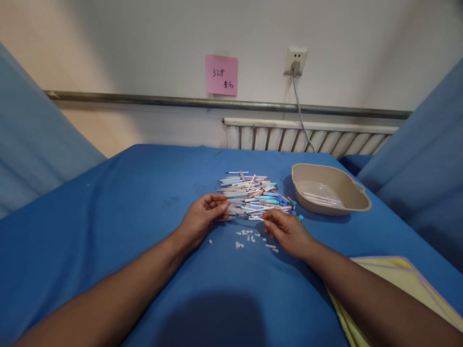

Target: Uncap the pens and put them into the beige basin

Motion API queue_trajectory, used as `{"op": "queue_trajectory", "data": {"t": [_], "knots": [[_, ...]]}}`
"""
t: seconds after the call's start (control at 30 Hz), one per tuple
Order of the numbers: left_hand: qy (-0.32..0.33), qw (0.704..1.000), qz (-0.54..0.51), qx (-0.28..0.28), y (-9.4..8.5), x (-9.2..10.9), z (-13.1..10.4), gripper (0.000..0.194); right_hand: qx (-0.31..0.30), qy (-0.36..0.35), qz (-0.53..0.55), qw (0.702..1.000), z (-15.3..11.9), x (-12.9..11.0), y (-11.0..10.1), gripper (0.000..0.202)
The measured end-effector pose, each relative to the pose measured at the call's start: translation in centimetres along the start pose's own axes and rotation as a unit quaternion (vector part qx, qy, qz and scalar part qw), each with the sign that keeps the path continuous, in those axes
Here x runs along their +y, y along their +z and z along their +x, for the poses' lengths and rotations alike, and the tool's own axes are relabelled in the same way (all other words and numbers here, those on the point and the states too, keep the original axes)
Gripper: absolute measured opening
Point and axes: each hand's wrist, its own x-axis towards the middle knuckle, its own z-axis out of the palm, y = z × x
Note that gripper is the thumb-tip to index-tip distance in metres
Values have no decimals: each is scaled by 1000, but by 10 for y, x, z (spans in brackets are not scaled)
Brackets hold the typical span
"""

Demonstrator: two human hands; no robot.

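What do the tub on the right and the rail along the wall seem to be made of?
The tub looks like smooth beige plastic: soft highlights inside and a molded rim with a handle opening suggest it. The rail is probably bare metal, given its gray, streaky sheen.

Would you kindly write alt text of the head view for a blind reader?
The left hand is at a pile of pens on a blue cloth; the right hand pinches a slim white piece. Small white bits lie in front; a beige basin at right holds slim sticks.
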Motion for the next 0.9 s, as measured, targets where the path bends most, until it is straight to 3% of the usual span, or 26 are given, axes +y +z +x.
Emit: {"op": "queue_trajectory", "data": {"t": [0.67,0.9], "knots": [[20,997,69,-30,4,-2,-4,33,0,-26,-33,999,0,-2,-1,11],[0,991,117,-59,7,-4,-7,34,57,-69,-79,993,1,-7,-4,14]]}}
